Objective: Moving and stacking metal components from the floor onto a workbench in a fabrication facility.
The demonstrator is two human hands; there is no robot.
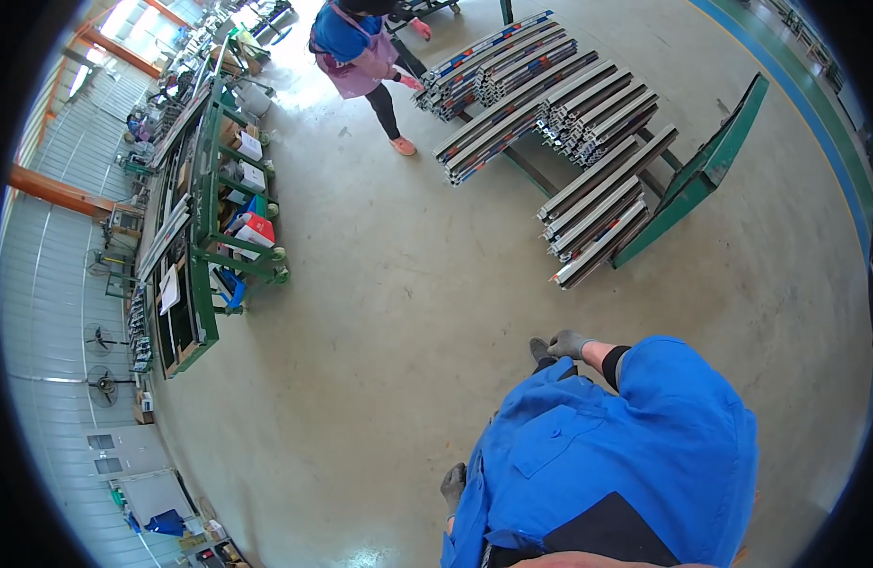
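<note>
My left hand [452, 488], in a grey work glove, hangs at my side beside the hem of my blue shirt. The shirt partly covers it, so how its fingers lie is unclear; nothing shows in it. My right hand [569, 345], gloved in the same grey, is low in front of me next to my dark shoe [539, 350]. Its fingers are curled in, with no object visible. Ahead stands a green rack [687, 204] carrying bundles of long metal profiles [588, 232]; both hands are well apart from it.
A person [351, 57] in a blue top and pink apron stands at the far end of the profiles, a gloved hand near them. Along the left runs a long green workbench [204, 284] with boxes on its lower shelf. Bare concrete floor [361, 284] lies between.
</note>
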